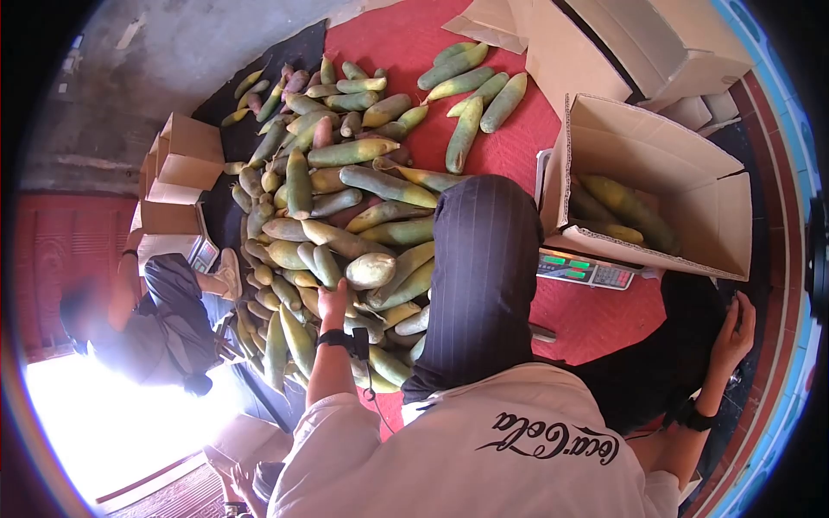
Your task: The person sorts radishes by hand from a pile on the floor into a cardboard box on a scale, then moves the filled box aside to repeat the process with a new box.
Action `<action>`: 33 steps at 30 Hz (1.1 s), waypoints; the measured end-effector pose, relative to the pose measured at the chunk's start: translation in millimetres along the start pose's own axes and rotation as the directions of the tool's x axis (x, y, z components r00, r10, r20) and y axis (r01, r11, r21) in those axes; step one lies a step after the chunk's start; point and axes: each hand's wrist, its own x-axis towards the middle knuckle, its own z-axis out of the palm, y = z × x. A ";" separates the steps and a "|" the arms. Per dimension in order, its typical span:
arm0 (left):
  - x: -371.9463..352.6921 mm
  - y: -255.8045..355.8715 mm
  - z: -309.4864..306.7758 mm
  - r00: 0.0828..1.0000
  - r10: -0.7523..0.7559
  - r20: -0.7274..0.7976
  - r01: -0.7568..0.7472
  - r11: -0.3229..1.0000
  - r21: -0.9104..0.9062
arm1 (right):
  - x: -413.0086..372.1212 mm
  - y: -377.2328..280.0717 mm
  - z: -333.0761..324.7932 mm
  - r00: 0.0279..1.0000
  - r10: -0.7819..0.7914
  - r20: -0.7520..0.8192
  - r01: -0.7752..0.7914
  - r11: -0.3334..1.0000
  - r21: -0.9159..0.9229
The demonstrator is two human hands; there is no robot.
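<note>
My left hand (332, 299) reaches into a big heap of green radishes (350, 154), its fingers closed around the lower end of a small green radish (326, 266). Right beside it lies a thick, pale-ended radish (371, 270). Over on the far right, my right hand (735, 331) rests by my dark-trousered knee, holding nothing I can see, fingers loosely stretched. An open cardboard box (661, 147) with a few radishes (635, 207) in it stands on a digital scale (587, 268) with lit green displays.
Loose radishes (463, 134) lie on the red mat (380, 39) beyond the heap. More cardboard boxes (574, 56) stand at the upper right, others (183, 151) at left. A co-worker (155, 319) sits at left near another scale (204, 256). Another person's hand (246, 488) shows at lower left.
</note>
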 end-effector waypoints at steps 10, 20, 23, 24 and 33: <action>-35.2 42.2 -30.7 0.963 0.011 0.268 0.226 0.505 -0.833 | 2.3 4.0 5.0 0.998 -0.067 -0.021 0.067 0.998 0.011; -174.6 156.8 -131.4 0.604 0.760 0.239 0.005 0.296 -0.955 | -4.2 -84.9 -12.2 0.986 -0.167 -0.008 0.166 0.970 0.180; -219.4 183.8 -157.0 0.334 0.874 0.352 -0.146 0.417 -0.897 | -8.7 -131.6 -26.1 0.970 -0.233 0.067 0.204 0.935 0.291; -234.3 192.5 -158.2 0.257 0.894 0.368 -0.209 0.423 -0.882 | -8.7 -141.8 -30.7 0.946 -0.314 0.075 0.290 0.928 0.234; -295.2 235.1 -114.7 -0.420 0.814 0.402 -0.410 0.225 -0.884 | -17.3 -178.8 -14.9 0.706 -0.629 0.325 0.500 0.768 0.401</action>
